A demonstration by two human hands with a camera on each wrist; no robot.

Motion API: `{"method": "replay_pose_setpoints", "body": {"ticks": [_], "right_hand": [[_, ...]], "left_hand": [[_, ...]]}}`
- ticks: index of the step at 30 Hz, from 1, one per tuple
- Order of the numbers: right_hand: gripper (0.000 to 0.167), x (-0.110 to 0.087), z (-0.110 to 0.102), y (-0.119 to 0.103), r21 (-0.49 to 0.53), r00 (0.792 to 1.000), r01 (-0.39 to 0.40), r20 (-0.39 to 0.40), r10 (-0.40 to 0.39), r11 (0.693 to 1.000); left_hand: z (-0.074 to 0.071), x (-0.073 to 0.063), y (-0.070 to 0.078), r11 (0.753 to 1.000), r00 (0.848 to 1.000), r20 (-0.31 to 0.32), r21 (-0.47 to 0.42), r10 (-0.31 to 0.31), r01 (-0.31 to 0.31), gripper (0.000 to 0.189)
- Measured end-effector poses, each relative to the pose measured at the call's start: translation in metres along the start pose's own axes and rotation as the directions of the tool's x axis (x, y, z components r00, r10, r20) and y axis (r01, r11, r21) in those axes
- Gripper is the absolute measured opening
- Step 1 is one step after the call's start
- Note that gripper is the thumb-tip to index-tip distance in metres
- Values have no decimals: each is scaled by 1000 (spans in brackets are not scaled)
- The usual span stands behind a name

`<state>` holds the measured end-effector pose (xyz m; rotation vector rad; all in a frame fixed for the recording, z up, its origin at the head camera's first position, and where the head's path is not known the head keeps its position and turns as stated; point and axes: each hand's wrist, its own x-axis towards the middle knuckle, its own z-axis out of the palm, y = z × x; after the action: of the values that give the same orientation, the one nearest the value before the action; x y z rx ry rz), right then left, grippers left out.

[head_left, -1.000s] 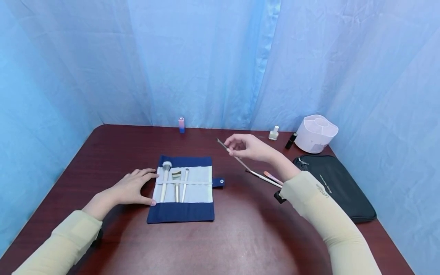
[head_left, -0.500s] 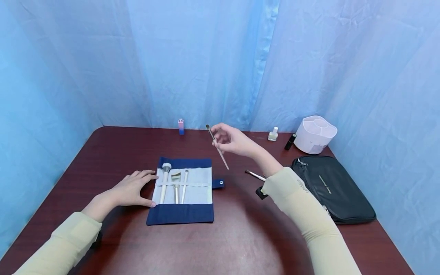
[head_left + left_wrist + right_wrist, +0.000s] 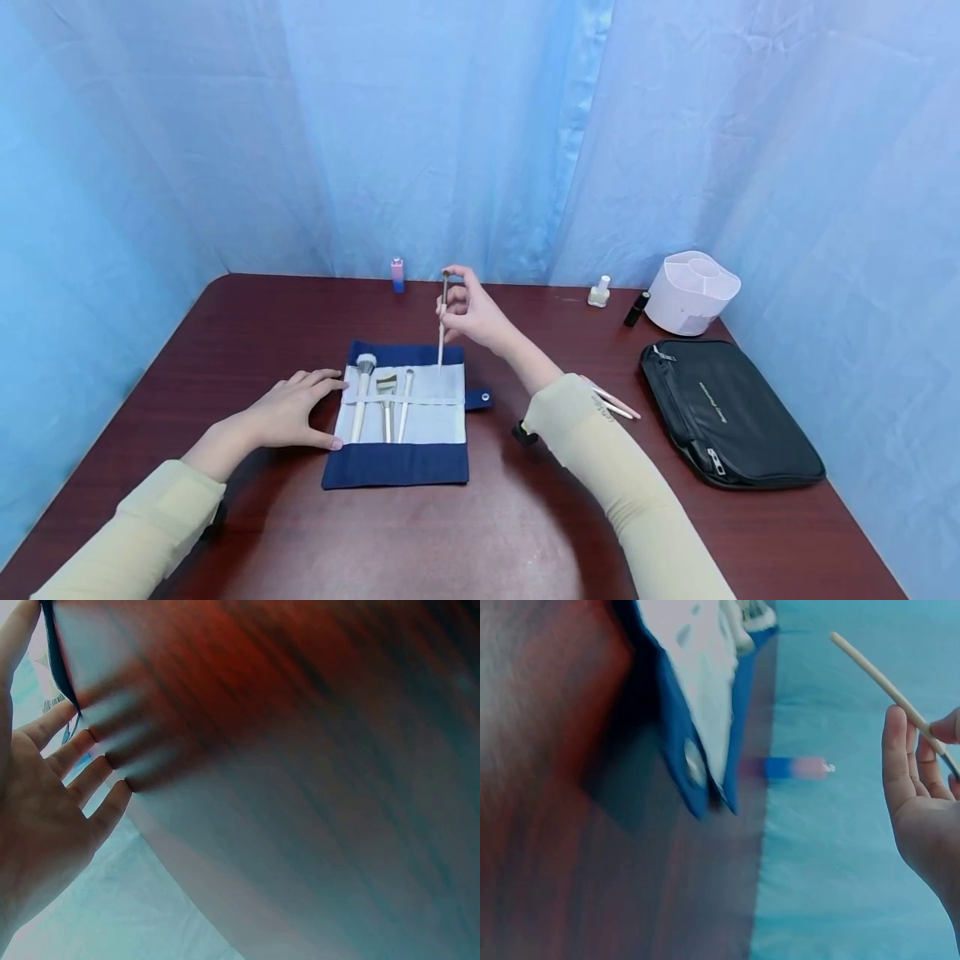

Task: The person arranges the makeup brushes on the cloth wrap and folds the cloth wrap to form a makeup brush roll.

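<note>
My right hand (image 3: 472, 315) pinches a slim makeup brush (image 3: 441, 342) between thumb and fingers, bristles up and handle end pointing down over the top right of the brush roll. In the right wrist view the pale brush handle (image 3: 870, 669) slants up out of the fingers. The navy brush roll (image 3: 393, 465) lies unfolded, its pale lining showing. Under its strap sit a fluffy brush (image 3: 360, 400), a wide flat brush (image 3: 387, 408) and a thin brush (image 3: 405, 404). My left hand (image 3: 288, 412) rests at the roll's left edge, fingers spread, thumb by the lower corner.
A black zip case (image 3: 735, 412) lies at right, with more brushes (image 3: 615, 400) beside the right sleeve. Toward the back stand a white organizer (image 3: 690, 296), a black lipstick tube (image 3: 637, 308), a nail polish bottle (image 3: 599, 292) and a pink-and-blue tube (image 3: 397, 275). Blue curtains hang behind.
My right hand has moved left with the brush, from near the loose brushes to above the roll. The brush has turned from slanting to nearly upright. My left hand has stayed put.
</note>
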<state>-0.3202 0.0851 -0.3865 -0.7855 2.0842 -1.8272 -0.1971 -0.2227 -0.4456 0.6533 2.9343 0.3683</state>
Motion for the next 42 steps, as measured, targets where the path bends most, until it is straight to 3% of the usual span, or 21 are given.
{"method": "replay_pose_setpoints", "body": {"ticks": [5,13,24,27,32,42], "right_hand": [[59,-2,11,4,-7,1000,2,-29,-2,1000],[58,6,14,46,-24,999,-6,-48,5,1000],[60,-2,19,58,-12,988,-151,20,151,988],[60,-4,18,56,-113,985,-164,39,170,980],[62,-5,16,57,-309,976,-180,65,210,934],[48,-8,14,60,-404,959,-141,170,226,904]], "left_hand": [[1,2,0,1000,1000,1,3,2,-2,95],[1,4,-1,1000,1000,2,11,11,-11,95],[0,3,-1,1000,1000,5,11,7,-7,95],[0,4,-1,1000,1000,5,13,7,-7,95],[0,4,-1,1000,1000,7,17,8,-9,95],[0,4,-2,1000,1000,6,18,16,-17,95]]}}
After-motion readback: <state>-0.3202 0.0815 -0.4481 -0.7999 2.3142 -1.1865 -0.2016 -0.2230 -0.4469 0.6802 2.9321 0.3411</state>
